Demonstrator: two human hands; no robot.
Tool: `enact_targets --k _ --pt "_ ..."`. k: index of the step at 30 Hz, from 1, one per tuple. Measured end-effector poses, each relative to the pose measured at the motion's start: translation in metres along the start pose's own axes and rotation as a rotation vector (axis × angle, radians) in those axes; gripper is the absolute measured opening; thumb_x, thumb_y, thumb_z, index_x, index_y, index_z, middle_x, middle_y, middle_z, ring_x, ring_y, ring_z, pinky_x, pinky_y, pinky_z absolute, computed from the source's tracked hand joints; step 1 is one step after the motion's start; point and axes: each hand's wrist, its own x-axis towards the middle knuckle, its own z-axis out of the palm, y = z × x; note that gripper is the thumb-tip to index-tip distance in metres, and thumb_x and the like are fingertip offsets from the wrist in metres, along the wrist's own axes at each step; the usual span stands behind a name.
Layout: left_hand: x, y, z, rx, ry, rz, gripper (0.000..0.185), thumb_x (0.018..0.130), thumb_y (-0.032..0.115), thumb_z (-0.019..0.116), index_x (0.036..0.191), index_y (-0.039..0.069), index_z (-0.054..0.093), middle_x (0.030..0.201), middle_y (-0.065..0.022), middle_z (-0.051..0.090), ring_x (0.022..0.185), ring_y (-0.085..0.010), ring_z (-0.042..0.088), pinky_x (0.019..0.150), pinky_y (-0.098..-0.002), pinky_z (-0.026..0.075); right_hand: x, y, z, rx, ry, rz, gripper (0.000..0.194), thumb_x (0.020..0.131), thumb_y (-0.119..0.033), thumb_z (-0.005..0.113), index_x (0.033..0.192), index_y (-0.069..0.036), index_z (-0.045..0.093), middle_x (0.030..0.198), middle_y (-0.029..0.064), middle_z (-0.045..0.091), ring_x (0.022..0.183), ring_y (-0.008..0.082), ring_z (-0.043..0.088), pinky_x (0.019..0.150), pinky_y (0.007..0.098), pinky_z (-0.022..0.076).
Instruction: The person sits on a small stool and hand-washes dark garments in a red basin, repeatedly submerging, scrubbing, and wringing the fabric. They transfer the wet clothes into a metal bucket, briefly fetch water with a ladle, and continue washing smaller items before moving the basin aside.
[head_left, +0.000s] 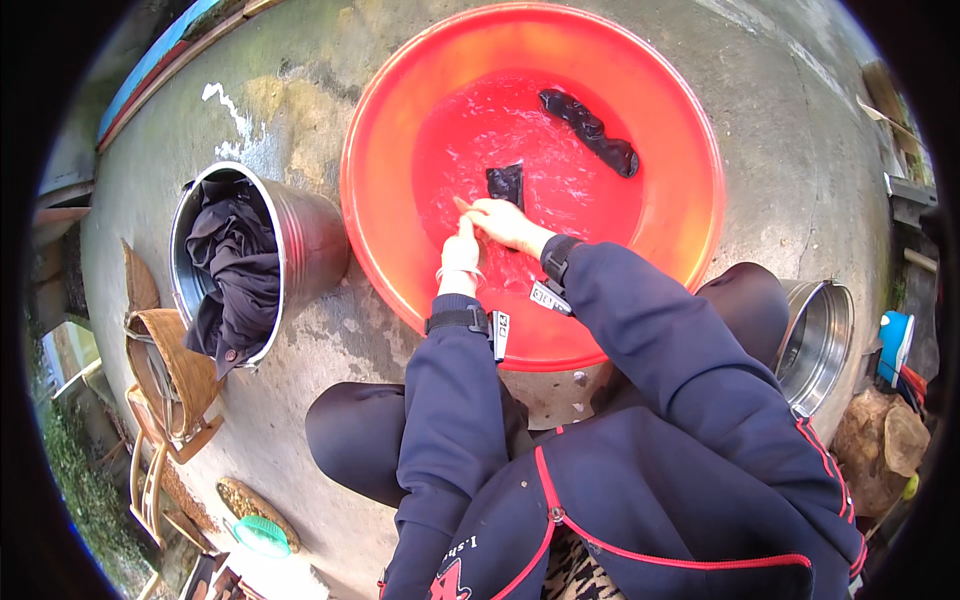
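Observation:
A big red plastic basin (679, 161) with water in it stands on the concrete ground before me. Both hands are over its near part and meet at the fingers. My left hand (460, 251) points away from me, its index fingertip against the other hand. My right hand (504, 221) lies over a wet black cloth piece (505, 184), which sticks out beyond it; whether the fingers grip the cloth is hidden. Another black wet garment, sock-like (589, 133), floats at the basin's far right.
Left of the basin, a metal bucket (311, 244) tilts with dark clothing (236, 262) in it. An empty metal bucket (814, 349) is by my right knee. A wooden chair (176, 390), a green plastic sieve (261, 535) and a round wicker tray (244, 504) are at the left.

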Motion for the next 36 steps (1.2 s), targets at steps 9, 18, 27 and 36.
enact_targets --k 9,18,27,36 --pt "-0.024 0.037 -0.006 -0.067 0.031 0.135 0.060 0.093 0.055 0.041 0.087 -0.001 0.060 0.073 -0.0178 0.064 0.062 -0.0288 0.064 0.056 -0.0414 0.051 -0.001 -0.019 0.006 -0.366 0.284 -0.392 0.043 0.095 -0.039 0.045 0.080 -0.002 0.060 0.066 0.0079 0.057 0.061 0.0145 0.054 0.060 0.0291 0.0454" --pt "-0.028 0.047 0.005 -0.131 -0.026 0.338 0.041 0.093 0.035 0.050 0.085 -0.002 0.067 0.078 -0.0144 0.067 0.070 -0.0209 0.063 0.067 -0.0344 0.049 -0.005 0.023 -0.020 0.881 -0.269 0.393 0.028 0.092 -0.036 0.055 0.100 -0.010 0.063 0.086 0.0026 0.065 0.076 0.0113 0.058 0.067 0.0271 0.0440" --pt "0.007 -0.009 0.028 0.288 0.474 0.233 0.041 0.085 0.017 0.065 0.121 0.004 0.054 0.100 -0.0174 0.061 0.063 -0.0187 0.062 0.049 -0.0324 0.050 -0.003 0.040 -0.050 -0.431 0.422 0.079 0.030 0.087 -0.030 0.057 0.104 -0.006 0.061 0.096 0.0148 0.057 0.089 0.0317 0.058 0.077 0.0468 0.0496" --pt "0.018 -0.011 0.024 -0.123 0.288 0.240 0.039 0.084 0.015 0.066 0.117 -0.003 0.055 0.103 -0.0159 0.061 0.062 -0.0160 0.061 0.057 -0.0277 0.051 -0.004 0.053 -0.034 -0.288 -0.173 -0.144 0.027 0.087 -0.014 0.046 0.107 -0.012 0.063 0.106 0.0224 0.062 0.101 0.0356 0.060 0.088 0.0433 0.0469"
